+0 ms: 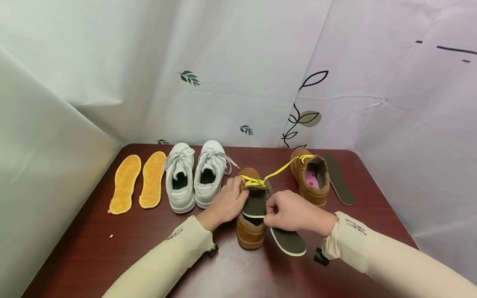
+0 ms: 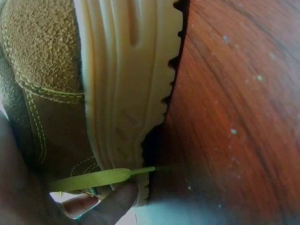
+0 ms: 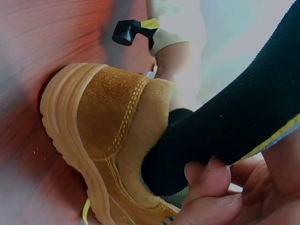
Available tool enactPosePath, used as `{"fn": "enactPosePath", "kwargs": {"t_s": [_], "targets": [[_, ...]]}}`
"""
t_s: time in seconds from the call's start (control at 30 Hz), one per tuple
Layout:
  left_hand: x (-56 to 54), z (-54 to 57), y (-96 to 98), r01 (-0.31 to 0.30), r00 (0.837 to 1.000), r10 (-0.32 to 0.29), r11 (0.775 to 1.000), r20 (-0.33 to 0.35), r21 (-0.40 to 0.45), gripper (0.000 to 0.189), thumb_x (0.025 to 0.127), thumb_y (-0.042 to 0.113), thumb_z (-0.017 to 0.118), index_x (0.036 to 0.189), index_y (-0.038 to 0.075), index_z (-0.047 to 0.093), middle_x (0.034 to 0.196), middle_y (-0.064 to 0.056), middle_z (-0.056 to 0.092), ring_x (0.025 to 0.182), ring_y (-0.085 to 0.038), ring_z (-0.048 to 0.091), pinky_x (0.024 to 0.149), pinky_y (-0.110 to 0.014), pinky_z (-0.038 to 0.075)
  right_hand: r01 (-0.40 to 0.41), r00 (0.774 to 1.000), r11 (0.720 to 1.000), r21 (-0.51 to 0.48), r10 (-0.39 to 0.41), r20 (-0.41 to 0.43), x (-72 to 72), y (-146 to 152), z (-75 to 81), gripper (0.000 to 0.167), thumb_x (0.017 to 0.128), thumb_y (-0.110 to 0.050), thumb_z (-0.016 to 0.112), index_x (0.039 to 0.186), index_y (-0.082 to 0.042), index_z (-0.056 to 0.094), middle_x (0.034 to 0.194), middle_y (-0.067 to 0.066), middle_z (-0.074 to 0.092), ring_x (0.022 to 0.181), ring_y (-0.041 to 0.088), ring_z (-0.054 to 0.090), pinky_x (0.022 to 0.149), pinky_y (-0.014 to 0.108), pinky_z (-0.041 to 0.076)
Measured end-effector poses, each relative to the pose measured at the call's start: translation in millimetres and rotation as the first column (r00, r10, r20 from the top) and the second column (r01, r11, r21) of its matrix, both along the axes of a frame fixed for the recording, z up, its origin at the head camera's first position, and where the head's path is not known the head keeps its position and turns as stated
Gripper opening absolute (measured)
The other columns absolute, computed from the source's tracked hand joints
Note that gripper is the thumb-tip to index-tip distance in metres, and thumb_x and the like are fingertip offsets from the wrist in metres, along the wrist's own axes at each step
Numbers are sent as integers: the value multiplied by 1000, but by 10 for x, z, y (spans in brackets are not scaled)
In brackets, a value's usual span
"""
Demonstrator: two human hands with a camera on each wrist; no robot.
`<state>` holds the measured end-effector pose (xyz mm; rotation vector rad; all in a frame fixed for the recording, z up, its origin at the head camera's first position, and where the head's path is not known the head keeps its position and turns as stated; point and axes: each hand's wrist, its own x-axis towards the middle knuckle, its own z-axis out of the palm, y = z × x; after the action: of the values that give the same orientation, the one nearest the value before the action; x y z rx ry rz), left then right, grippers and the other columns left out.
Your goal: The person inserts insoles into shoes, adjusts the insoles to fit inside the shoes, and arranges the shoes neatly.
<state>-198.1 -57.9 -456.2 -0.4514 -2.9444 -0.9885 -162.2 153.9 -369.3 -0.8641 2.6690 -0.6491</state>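
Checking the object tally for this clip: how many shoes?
4: white shoe left of center, second white shoe beside it, front brown shoe at the left hand, rear brown shoe toward the back right. None appears hidden.

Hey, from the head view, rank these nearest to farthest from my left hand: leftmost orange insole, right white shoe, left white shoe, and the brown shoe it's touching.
1. Brown shoe, touched by your left hand.
2. Right white shoe, just left of the hand.
3. Left white shoe, further left.
4. Leftmost orange insole, at the far left.
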Motion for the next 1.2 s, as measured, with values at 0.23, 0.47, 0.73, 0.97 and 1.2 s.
{"fn": "enactPosePath", "kwargs": {"t_s": [0.23,0.47,0.73,0.97,1.2], "targets": [[-13,-27,22,-14,999,13,1000,-31,-15,25,102,38,40,117,18,45,111,-8,49,96,-31,58,79,-45,48,78,997,996,33,-78,-12,-32,-105,-62,30,78,-23,65,52,-25,50,47,-17,35,46,3,39,47,22,32],[-28,-25,34,-30,999,30,999,-34,-14,26,102,39,40,117,19,46,113,-7,50,97,-30,59,78,-46,48,119,989,985,123,-107,-98,-28,-208,-80,36,81,-35,67,53,-22,50,49,-11,41,49,8,45,48,26,38],[-18,-49,32,-35,999,35,999,-13,-20,27,102,42,38,118,21,46,116,-6,49,101,-30,58,80,-45,48,132,979,939,316,-74,-190,145,-180,-20,45,78,-65,67,79,-22,54,60,-5,51,52,14,49,49,33,40],[-32,-42,11,-24,999,24,999,-24,-25,28,103,43,39,118,21,46,112,-7,49,98,-30,58,78,-45,48,109,973,957,268,-47,-226,170,-182,12,32,79,-44,65,62,-24,48,51,-9,43,46,11,43,44,30,37],[-11,-37,52,-15,999,14,999,-30,-32,28,103,43,38,118,20,47,107,-7,49,93,-29,58,74,-43,47,29,991,986,162,-7,-134,132,-155,29,31,79,-23,63,52,-24,45,49,-13,33,46,6,36,45,24,34]]}}
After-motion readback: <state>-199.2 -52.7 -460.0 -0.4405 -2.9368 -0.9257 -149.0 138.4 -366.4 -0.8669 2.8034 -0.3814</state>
